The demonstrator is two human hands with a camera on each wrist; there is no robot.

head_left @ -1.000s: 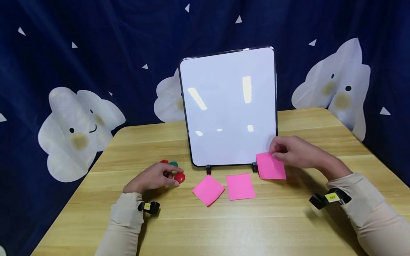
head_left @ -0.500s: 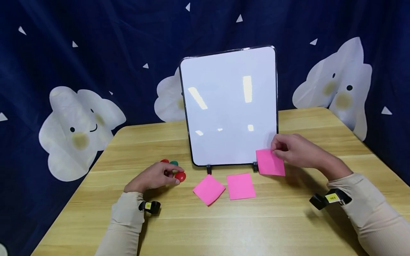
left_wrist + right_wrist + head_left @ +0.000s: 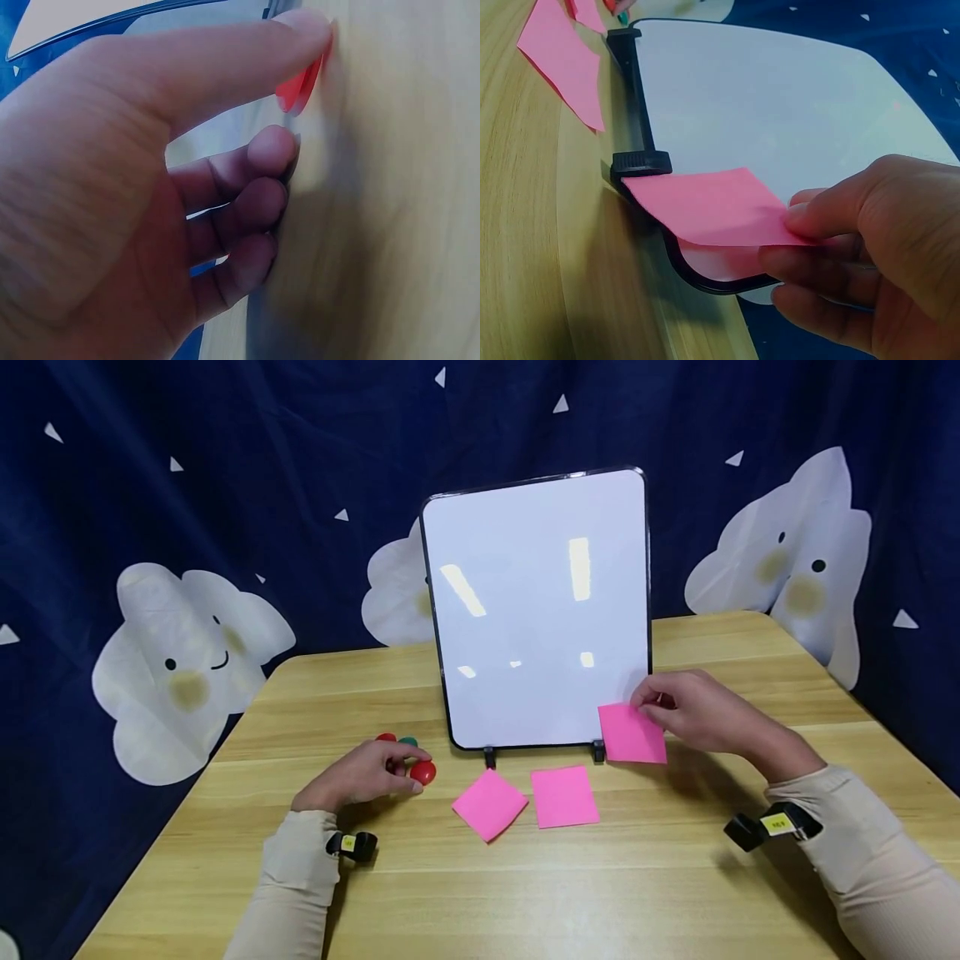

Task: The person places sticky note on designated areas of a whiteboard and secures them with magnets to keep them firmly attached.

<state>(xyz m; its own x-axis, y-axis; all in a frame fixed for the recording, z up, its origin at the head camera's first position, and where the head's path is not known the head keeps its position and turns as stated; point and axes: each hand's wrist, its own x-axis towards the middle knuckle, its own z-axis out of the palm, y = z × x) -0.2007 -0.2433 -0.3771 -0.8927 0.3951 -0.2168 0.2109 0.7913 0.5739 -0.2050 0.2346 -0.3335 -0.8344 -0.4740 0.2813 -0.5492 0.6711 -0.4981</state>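
Note:
At the lower right of the whiteboard (image 3: 540, 610), my right hand (image 3: 693, 710) pinches a pink sticky note (image 3: 630, 735) by its upper right corner. The right wrist view shows that note (image 3: 712, 206) slanting out in front of the board's corner, thumb on top and fingers behind. On the table to the left, my left hand (image 3: 367, 772) has thumb and index finger around the edges of a round red magnet (image 3: 423, 772). In the left wrist view the thumb covers much of the magnet (image 3: 304, 86), and the other fingers are curled near the tabletop.
Two more pink sticky notes, one turned diamond-wise (image 3: 490, 806) and one squarer (image 3: 564, 797), lie before the board. Another red magnet (image 3: 386, 737) and a green magnet (image 3: 407, 742) sit beyond the left hand. Black stand feet (image 3: 597, 752) hold the board. A dark blue curtain (image 3: 300, 443) hangs behind.
The right hand has raised its sticky note slightly, so its bottom edge sits higher against the board's lower right corner. The left hand stays at the red magnet.

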